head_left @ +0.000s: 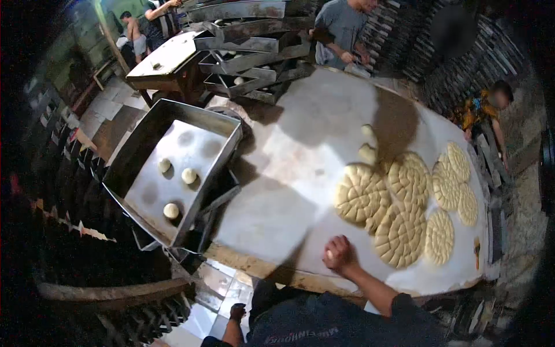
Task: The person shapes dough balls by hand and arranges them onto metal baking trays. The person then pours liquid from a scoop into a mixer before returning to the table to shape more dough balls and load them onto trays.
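Observation:
My right hand (340,253) is closed on a dough ball (329,254), a bit of which shows pale at its left side, over the table near the front edge. To its right lie several flat rounds of cut dough pieces (400,234), packed close together on the floury table (260,222). My left hand (237,312) hangs low beside my body, off the table's front edge; it is small and dark, and its fingers cannot be made out. Inside a deep metal tray (147,191) on the left sit three round dough balls (189,176), apart from one another.
Stacked metal trays (248,55) stand at the back beside another table (165,55). Two loose dough lumps (367,151) lie behind the rounds. A brush-like tool (477,253) rests at the right edge. Co-workers stand behind the table (341,32) and at the right (485,113).

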Available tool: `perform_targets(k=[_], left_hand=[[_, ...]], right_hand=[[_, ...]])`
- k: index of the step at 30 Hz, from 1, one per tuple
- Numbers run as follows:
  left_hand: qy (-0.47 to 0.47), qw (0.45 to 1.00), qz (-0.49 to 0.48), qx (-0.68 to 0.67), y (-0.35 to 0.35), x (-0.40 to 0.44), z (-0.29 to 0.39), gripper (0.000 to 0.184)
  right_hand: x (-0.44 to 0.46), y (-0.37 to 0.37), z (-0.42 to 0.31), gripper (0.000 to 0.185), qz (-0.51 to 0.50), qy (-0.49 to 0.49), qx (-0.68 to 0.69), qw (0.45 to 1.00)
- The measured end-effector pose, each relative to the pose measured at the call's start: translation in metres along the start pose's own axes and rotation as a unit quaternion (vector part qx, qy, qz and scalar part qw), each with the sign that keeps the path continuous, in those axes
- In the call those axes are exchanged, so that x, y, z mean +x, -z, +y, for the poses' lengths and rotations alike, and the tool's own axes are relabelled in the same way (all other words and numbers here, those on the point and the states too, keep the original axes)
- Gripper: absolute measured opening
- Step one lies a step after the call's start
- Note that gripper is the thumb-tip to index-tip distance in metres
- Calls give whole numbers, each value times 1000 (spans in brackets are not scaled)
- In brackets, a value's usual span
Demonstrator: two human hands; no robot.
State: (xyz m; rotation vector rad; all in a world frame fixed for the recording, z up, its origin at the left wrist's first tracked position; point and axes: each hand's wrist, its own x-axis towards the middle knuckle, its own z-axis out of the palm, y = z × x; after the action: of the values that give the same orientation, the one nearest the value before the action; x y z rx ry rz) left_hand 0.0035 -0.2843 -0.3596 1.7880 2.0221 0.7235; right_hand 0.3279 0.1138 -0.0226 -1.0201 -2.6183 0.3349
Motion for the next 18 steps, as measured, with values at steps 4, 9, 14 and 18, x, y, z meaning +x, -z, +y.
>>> perform_targets(k=[4, 9, 14, 18], left_hand=[[370, 853, -18, -367, -23, -13, 47, 13], [515, 675, 71, -523, 3, 8, 81, 18], [602, 666, 140, -418, 17, -10, 106, 15], [570, 537, 50, -620, -9, -75, 81, 10]], right_hand=[[43, -11, -33, 18, 21, -32, 33, 999], [-12, -45, 10, 11, -60, 224, 104, 967], [54, -50, 25, 11, 121, 77, 65, 987], [45, -77, -13, 11, 121, 67, 106, 985]])
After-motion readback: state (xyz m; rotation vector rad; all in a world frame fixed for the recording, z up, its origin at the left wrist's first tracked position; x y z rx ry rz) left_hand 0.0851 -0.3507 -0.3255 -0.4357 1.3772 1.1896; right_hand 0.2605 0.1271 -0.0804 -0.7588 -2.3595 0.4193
